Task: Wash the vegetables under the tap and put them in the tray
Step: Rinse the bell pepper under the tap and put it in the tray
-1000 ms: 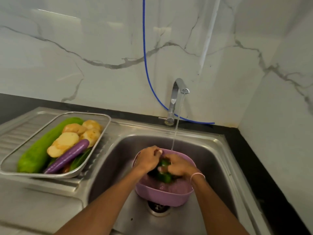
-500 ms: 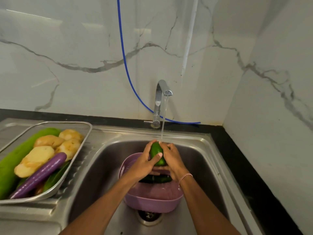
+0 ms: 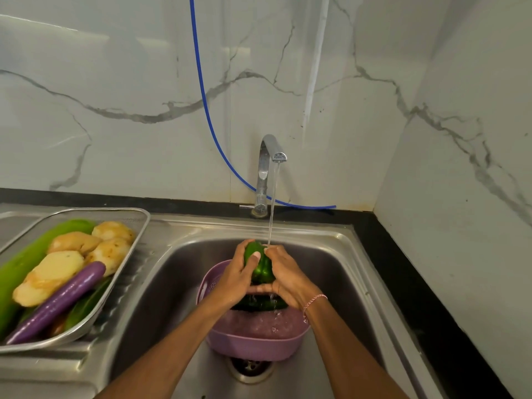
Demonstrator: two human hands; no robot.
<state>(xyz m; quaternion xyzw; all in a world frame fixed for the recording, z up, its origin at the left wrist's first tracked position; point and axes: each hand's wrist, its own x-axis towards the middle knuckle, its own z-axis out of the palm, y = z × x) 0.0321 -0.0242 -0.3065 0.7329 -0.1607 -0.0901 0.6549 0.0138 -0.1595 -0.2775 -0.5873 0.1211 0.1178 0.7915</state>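
A green capsicum [image 3: 260, 266] is held under the running tap [image 3: 269, 165], above a purple colander [image 3: 256, 338] in the sink. My left hand [image 3: 236, 280] grips its left side and my right hand [image 3: 288, 276] its right side. Water falls onto the capsicum's top. More dark green vegetables [image 3: 260, 303] lie in the colander below my hands. On the drainboard at left stands a metal tray [image 3: 138, 223] with potatoes [image 3: 57, 272], a purple brinjal [image 3: 60, 300] and a long green gourd [image 3: 23, 263].
The steel sink [image 3: 331, 254] has an open drain [image 3: 250, 368] under the colander. A blue hose [image 3: 207, 116] hangs down the marble wall behind the tap. A black counter edge [image 3: 403, 283] runs along the right.
Both hands lifted the capsicum out of the colander and up into the water stream. The camera view shifted and the tray now sits further left.
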